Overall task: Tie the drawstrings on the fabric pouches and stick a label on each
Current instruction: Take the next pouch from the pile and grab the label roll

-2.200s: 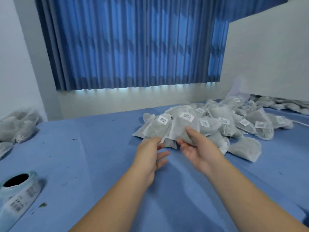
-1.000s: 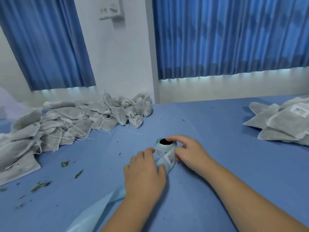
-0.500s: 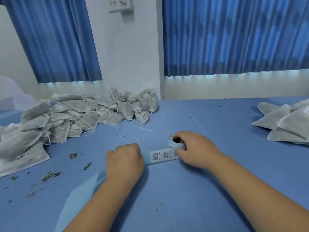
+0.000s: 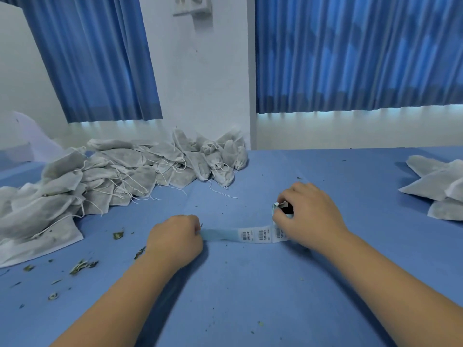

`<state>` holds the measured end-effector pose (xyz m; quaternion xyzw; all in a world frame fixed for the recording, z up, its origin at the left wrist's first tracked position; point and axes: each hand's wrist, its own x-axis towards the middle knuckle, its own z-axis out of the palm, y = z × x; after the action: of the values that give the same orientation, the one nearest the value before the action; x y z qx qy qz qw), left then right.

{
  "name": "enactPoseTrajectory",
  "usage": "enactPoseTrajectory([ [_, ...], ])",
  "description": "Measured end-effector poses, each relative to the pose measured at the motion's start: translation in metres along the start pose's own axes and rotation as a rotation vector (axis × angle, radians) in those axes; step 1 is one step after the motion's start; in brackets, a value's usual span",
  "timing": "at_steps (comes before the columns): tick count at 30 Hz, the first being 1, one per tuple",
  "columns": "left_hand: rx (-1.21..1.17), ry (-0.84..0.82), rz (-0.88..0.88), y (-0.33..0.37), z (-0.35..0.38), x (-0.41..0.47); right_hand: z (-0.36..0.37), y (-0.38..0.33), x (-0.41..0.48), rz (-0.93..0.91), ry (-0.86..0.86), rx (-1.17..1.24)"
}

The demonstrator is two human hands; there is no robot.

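My right hand [image 4: 307,216] grips the small label roll [image 4: 281,209] on the blue table. My left hand [image 4: 174,240] is curled round the free end of the pale blue backing strip [image 4: 220,234], stretched flat between both hands. A few white barcode labels [image 4: 260,234] sit on the strip near my right hand. A big heap of grey fabric pouches [image 4: 112,176] with loose white drawstrings lies at the left and back. A few more pouches [image 4: 436,186] lie at the right edge.
The table is covered by a blue cloth [image 4: 250,296] with bits of dried leaf [image 4: 81,265] scattered at the left front. Blue curtains [image 4: 350,53] and a white wall stand behind the table.
The view swung from the labelled pouch pile to the label roll. My hands took the roll and strip, then drew apart, pulling out more strip with labels.
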<state>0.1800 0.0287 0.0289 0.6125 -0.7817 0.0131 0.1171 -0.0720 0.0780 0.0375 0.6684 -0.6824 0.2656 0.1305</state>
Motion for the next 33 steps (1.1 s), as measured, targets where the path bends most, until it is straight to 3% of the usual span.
enactPoseTrajectory([
  [8, -0.335, -0.328, 0.081, 0.017, -0.031, 0.049, 0.018, 0.009, 0.007, 0.076, 0.040, 0.436],
  [11, -0.593, -0.492, 0.058, 0.031, -0.033, 0.074, 0.028, 0.015, 0.005, 0.096, 0.005, 0.561],
  [13, -0.713, -0.392, -0.012, 0.041, -0.023, 0.098, 0.031, 0.015, 0.007, 0.085, 0.004, 0.604],
  [16, -0.429, -0.139, 0.010, 0.053, -0.001, 0.135, 0.035, 0.015, 0.008, 0.073, -0.013, 0.622],
  [19, -0.051, -0.186, 0.075, 0.058, 0.020, 0.163, 0.037, 0.017, 0.008, 0.080, -0.007, 0.659],
  [23, 0.112, -0.238, 0.059, 0.056, 0.040, 0.180, 0.040, 0.019, 0.009, 0.091, -0.009, 0.698],
  [33, -0.566, -0.064, -0.145, 0.034, 0.023, 0.159, 0.041, 0.019, 0.009, 0.111, -0.029, 0.691],
])
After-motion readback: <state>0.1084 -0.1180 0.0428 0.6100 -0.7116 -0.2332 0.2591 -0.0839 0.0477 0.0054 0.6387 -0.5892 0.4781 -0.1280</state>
